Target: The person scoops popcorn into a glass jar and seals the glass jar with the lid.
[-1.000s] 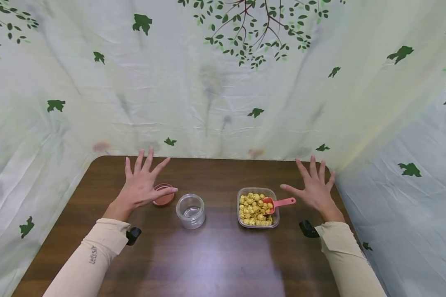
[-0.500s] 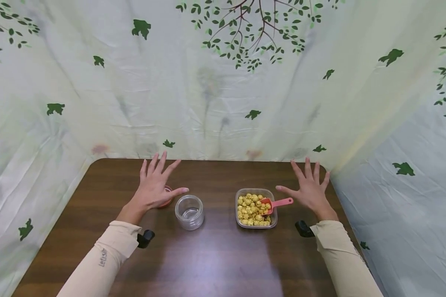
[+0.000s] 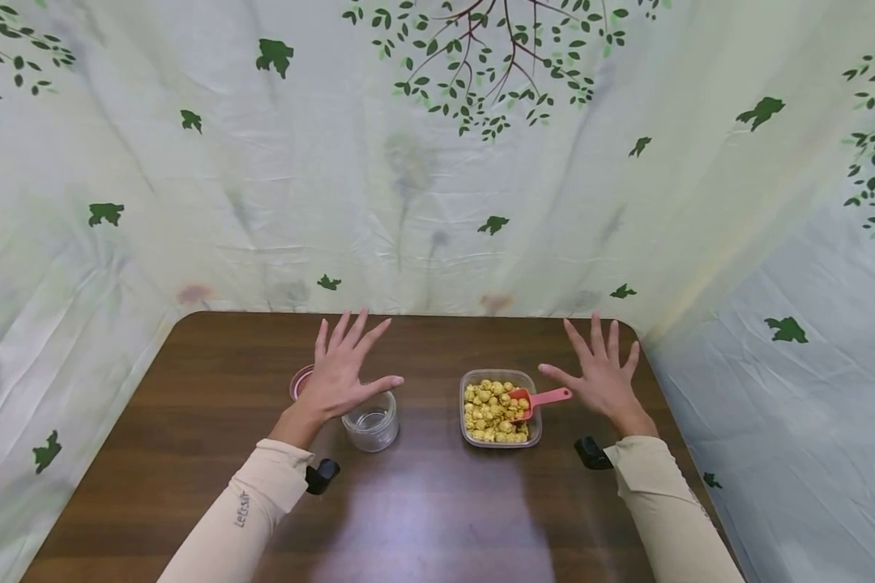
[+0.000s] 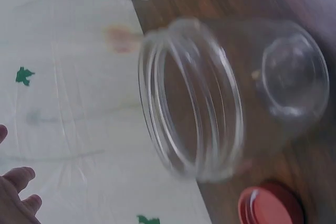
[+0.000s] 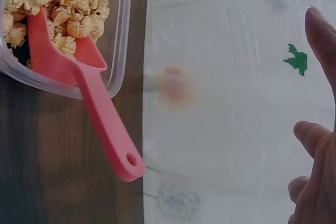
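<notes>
My left hand (image 3: 338, 379), fingers spread, hovers by the clear jar (image 3: 374, 429) and overlaps its rim in the head view. Seen from the left wrist, the jar (image 4: 294, 82) has no lid on and looks bare inside. Its red lid (image 4: 270, 205) lies on the table, partly behind my hand in the head view. A clear plastic container (image 3: 467, 437) is filled with popcorn (image 3: 487, 409). A pink scoop (image 3: 550, 397) rests in it, handle pointing right. Beside that handle my right hand (image 3: 605, 382) is held with fingers apart, holding nothing.
Both hands are over a brown wooden table (image 3: 437, 510). A pale cloth (image 3: 408, 202) printed with leaves and branches hangs behind and along both sides. Black wrist cameras (image 3: 322, 476) are strapped at the cuffs.
My left hand has moved right, from over the lid to over the jar's edge. The right hand has shifted slightly left with the whole view. The jar, container and scoop stay put.
</notes>
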Motion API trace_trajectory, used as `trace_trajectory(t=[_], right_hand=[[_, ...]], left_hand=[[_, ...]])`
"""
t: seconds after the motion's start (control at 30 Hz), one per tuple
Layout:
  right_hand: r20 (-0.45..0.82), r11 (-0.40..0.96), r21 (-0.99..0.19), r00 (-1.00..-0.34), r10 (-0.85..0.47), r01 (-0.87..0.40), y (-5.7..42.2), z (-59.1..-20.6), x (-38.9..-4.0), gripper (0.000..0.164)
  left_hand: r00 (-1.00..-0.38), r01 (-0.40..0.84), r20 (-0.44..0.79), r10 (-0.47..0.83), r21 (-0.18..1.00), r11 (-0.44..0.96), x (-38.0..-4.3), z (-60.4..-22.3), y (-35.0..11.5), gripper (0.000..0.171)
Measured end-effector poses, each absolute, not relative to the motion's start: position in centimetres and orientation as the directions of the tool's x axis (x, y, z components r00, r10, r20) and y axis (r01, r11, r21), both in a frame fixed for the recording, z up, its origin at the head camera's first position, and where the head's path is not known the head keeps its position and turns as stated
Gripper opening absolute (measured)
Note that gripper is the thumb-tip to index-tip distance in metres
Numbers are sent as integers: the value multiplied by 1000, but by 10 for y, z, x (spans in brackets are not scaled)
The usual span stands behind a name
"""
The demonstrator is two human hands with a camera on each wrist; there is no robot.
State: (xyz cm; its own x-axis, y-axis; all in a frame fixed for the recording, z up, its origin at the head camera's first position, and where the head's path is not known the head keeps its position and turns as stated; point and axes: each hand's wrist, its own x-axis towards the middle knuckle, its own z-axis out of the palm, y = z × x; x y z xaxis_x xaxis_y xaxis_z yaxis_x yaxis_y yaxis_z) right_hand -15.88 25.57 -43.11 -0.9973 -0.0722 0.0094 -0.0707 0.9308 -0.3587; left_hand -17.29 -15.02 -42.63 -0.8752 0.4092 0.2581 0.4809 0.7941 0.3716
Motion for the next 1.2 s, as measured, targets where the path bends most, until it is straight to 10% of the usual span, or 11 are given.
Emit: trace_trajectory(t=[1.2], right_hand=[[152,796,-602,-988,39,-61,271,-465,-154,78]], left_hand=[[-786,567,263,559,666,484,-161,-470,-77,96]])
